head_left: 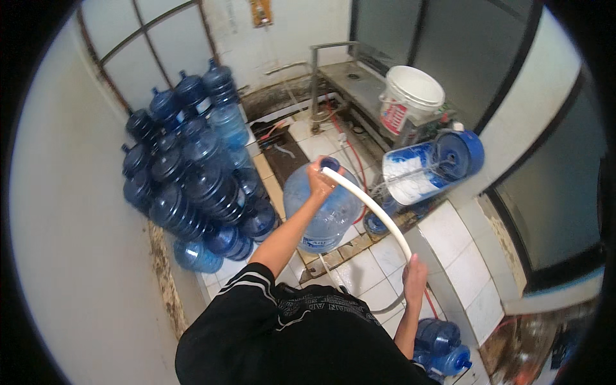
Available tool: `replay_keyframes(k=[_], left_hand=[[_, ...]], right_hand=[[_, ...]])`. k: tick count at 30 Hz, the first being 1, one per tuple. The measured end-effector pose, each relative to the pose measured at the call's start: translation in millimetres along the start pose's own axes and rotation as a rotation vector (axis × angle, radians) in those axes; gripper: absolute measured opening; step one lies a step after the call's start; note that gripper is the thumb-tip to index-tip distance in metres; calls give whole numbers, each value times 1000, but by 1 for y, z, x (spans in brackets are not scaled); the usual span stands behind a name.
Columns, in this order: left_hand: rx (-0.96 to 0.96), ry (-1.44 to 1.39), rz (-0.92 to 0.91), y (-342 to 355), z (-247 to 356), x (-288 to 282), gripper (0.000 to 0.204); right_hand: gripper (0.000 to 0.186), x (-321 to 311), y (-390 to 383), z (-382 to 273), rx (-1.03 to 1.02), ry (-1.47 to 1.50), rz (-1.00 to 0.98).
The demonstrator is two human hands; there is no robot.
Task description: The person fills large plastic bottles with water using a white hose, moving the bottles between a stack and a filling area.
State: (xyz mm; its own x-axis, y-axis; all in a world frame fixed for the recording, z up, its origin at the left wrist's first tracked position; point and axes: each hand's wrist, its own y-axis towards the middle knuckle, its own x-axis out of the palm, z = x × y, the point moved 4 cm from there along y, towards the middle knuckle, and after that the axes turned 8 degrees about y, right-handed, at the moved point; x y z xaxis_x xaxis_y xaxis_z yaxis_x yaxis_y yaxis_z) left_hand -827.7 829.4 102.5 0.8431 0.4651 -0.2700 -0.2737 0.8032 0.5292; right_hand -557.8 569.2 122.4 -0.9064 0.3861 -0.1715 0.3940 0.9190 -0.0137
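Observation:
In front of me a large clear-blue water jug (330,215) stands upright on the tiled floor. My left hand (320,182) is closed around its neck, at the mouth. A thick white hose (380,210) arcs from that mouth down to the right. Its end lies right beside the left fingers; whether it goes inside the mouth cannot be made out. My right hand (415,277) grips the hose lower down, near my right side. Below that hand a greyish length of the hose curves back toward my body.
Many blue water jugs (205,183) are stacked along the left wall. At the right a white bucket (416,93) sits on a metal stand, beside a tipped blue-and-white container (410,176). A tiled ledge (459,263) runs along the right; more jugs (439,343) lie at lower right.

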Motion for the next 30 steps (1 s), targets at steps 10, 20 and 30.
replay_keyframes(k=[10, 20, 30], left_hand=[[-424, 560, -17, -97, -93, -72, 69], [-762, 424, 621, -173, -135, -211, 49], [-774, 812, 1150, -210, -106, -436, 40]], right_hand=[[54, 54, -11, 31, -44, -184, -276], [61, 99, 12, 85, -3, -243, -486], [69, 99, 47, 138, -19, -446, -279]])
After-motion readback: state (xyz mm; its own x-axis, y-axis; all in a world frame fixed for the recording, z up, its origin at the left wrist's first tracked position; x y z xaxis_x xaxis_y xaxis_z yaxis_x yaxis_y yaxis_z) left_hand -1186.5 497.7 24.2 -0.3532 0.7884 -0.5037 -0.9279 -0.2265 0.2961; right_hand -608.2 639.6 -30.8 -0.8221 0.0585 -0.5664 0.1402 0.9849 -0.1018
